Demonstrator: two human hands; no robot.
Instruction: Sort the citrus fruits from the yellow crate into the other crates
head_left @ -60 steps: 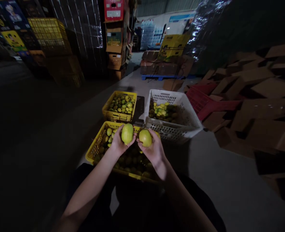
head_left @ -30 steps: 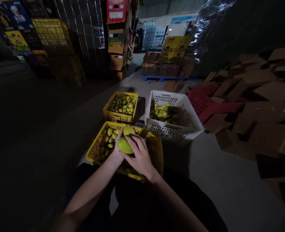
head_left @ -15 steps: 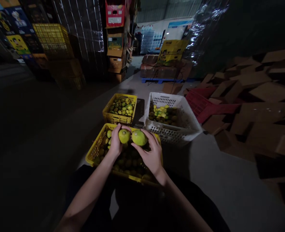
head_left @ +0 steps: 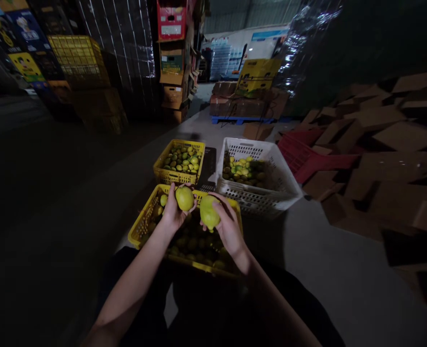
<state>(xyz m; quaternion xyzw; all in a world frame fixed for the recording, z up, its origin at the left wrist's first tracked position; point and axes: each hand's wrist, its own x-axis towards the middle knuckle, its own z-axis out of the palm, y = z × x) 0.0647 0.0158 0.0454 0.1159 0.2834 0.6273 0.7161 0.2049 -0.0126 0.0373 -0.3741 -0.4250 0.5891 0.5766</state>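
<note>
My left hand is closed around a yellow-green lemon, its fingers wrapped behind the fruit. In my right hand is a second yellow-green lemon, with its pointed tip turned downward and my thumb lying across its side. Both lemons are held side by side, apart from each other, above a yellow crate. Many more lemons lie inside that crate, dim in the shadow and partly hidden by my hands and forearms.
Beyond stands a smaller yellow crate of greenish lemons. To its right is a white crate partly filled with lemons. A red crate and heaped cardboard boxes lie at the right. Stacked cartons and a blue pallet are further back.
The right lemon has turned, its tip now pointing down, with my thumb moved onto it. My left hand has shifted slightly up and left, rolling its lemon.
</note>
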